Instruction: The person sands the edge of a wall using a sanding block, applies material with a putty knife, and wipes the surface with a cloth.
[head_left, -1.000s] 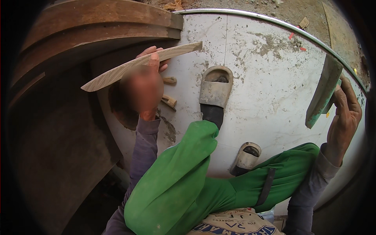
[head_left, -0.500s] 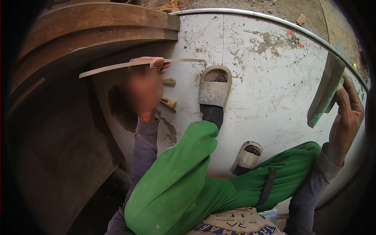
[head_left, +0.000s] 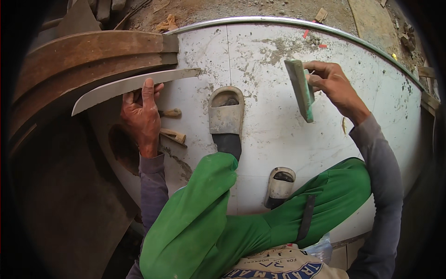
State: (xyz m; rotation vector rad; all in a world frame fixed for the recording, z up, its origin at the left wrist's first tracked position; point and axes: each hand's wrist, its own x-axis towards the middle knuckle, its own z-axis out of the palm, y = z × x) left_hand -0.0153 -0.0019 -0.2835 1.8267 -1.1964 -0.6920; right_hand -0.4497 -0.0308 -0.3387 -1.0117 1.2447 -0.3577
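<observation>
My left hand (head_left: 141, 116) is closed on a long, pale grey curved strip (head_left: 109, 94) that looks like cut tile. The thumb presses its face while the other fingers go behind. Below the strip, beside my wrist, two wooden-handled tools (head_left: 171, 113) lie on the floor, their far ends hidden by that hand. On the right, my right hand (head_left: 338, 86) grips a hand float (head_left: 298, 90) from its back. The float is greenish and mortar-stained, held on edge above the floor, with its grey face turned left, toward my sandalled foot.
Curved brown wooden steps (head_left: 100, 49) rise at the left. Mortar crumbs and red bits are scattered over the white tiled floor (head_left: 260, 139). A metal edging strip (head_left: 278, 19) borders it, with rubble ground (head_left: 265, 8) beyond. My sandals (head_left: 226, 114) rest on the floor.
My right hand has brought the float inward from the far right. The strip in my left hand has tilted, so more of its flat face shows. The view has shifted slightly right.
</observation>
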